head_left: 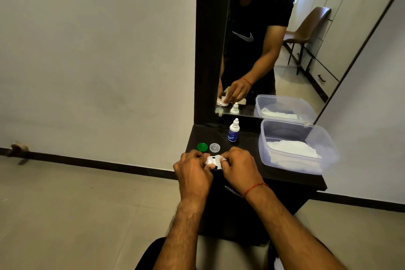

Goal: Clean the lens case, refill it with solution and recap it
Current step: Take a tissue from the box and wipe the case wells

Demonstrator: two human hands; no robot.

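Pinching lens case, both hands closed

Pale wall, tiled floor, black-framed mirror reflecting a brown chair.

White lens case pinched between both hands; green cap and clear cap off, beside upright solution bottle.
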